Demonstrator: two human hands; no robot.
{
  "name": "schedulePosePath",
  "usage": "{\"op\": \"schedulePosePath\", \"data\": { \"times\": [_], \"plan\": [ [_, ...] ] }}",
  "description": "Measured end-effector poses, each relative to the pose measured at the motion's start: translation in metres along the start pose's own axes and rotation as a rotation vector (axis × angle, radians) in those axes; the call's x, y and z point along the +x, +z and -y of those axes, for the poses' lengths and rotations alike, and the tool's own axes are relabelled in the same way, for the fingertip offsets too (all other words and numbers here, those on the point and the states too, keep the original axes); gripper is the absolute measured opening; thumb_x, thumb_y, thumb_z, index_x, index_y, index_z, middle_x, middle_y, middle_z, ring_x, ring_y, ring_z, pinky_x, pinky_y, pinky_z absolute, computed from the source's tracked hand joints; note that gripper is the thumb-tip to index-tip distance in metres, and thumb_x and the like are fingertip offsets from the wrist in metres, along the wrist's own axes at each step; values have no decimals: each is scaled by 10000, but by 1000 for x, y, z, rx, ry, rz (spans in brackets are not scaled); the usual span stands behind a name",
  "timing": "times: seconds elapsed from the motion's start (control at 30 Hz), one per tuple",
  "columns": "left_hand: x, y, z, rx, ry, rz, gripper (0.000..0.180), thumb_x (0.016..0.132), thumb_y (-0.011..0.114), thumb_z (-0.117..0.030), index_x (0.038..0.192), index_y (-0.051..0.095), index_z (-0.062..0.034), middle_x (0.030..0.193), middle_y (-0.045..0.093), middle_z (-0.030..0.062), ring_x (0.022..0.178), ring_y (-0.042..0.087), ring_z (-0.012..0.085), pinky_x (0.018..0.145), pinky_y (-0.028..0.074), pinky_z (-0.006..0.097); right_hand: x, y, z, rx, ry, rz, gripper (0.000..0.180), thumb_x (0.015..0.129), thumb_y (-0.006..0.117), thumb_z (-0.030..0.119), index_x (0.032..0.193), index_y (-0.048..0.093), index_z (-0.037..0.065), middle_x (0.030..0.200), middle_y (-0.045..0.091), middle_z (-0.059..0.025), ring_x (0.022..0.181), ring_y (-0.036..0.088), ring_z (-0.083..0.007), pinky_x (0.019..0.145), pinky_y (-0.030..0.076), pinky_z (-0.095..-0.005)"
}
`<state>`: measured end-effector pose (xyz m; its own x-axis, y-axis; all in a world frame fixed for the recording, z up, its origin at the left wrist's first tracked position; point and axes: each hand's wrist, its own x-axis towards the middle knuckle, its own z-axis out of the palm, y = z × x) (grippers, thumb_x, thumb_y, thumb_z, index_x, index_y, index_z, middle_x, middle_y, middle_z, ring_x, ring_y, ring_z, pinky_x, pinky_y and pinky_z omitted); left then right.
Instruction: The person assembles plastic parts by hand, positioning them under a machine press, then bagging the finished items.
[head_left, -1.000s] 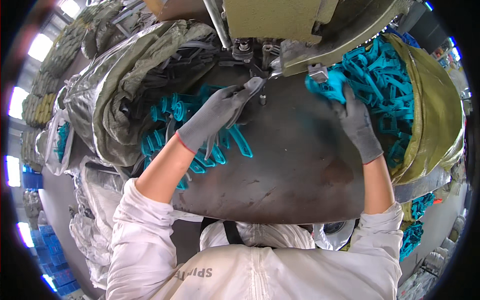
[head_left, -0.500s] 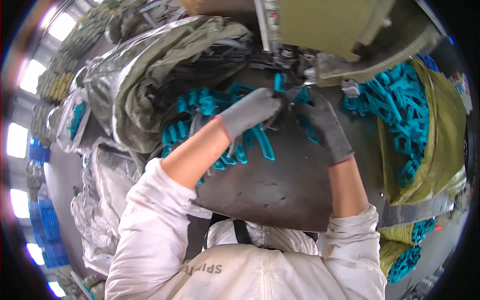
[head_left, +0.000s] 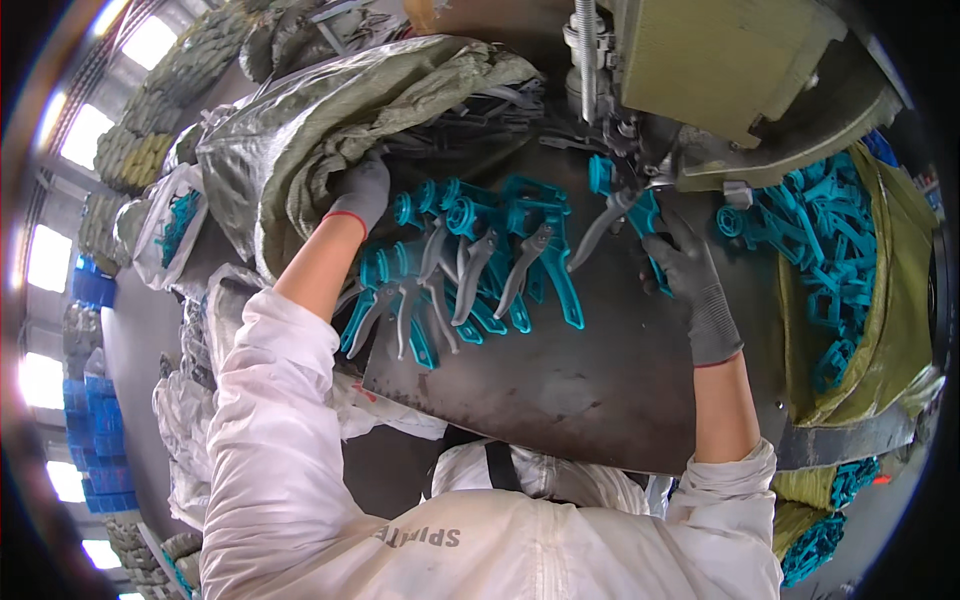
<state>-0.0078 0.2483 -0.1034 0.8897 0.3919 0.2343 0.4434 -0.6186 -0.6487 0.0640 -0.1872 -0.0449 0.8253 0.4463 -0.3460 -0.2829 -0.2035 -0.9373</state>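
My right hand (head_left: 692, 275), in a grey glove, is closed round the handle of a teal plastic pistol grip (head_left: 645, 215) with a grey lever. The grip's head sits up against the metal fixture (head_left: 628, 140) of the machine. My left hand (head_left: 366, 190), gloved too, reaches to the mouth of a big grey-green woven sack (head_left: 290, 140); its fingers are hidden or too dark to read. Between the hands lie several teal pistol grips (head_left: 475, 225) with curved grey levers (head_left: 478, 275), grouped in rows on the dark metal table (head_left: 540, 390).
Grey lever-like parts (head_left: 490, 110) fill the sack's opening. At the right, an olive sack (head_left: 870, 300) spills loose teal bodies (head_left: 815, 230) toward the table. A yellowish machine housing (head_left: 710, 70) overhangs the far right. Blue crates (head_left: 95, 440) are stacked at the far left.
My left hand has left the fixture and moved left to the sack, uncovering the rows of grips. My right hand stays near the fixture, now round a grip with its grey lever visible.
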Motion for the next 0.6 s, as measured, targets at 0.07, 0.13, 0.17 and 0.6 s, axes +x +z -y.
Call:
{"op": "schedulePosePath", "data": {
  "times": [0.07,0.13,0.17,0.6],
  "plan": [
    [1,-6,7,-210,72,49,429,869,423,-110,1270,426,42,1234,519,255,1134,530,345,986,403,406,-8,-4,10,-12,-6,-42,437,857,545,107,1283,450,90,839,580,-80,550,558,-101,453,460,-245],
    [-6,-17,23,-172,117,38,396,856,448,-102,1228,464,34,1202,544,245,1093,565,322,936,446,393,-11,-5,14,-131,9,67,418,854,549,116,1263,463,90,816,588,-72,541,554,-94,455,460,-238],
    [-5,-30,33,-249,124,135,377,850,460,-100,1206,487,21,1185,557,238,1073,578,316,914,462,386,-9,-6,12,-131,11,63,418,854,549,116,1263,463,90,816,588,-72,541,554,-94,455,460,-238],
    [-40,-230,-51,-1497,794,351,287,954,476,-263,984,531,16,754,575,125,660,595,204,593,470,303,-8,-11,-14,38,-4,75,386,858,530,115,1242,486,110,755,577,-32,525,525,-63,455,443,-212]
  ]
}}
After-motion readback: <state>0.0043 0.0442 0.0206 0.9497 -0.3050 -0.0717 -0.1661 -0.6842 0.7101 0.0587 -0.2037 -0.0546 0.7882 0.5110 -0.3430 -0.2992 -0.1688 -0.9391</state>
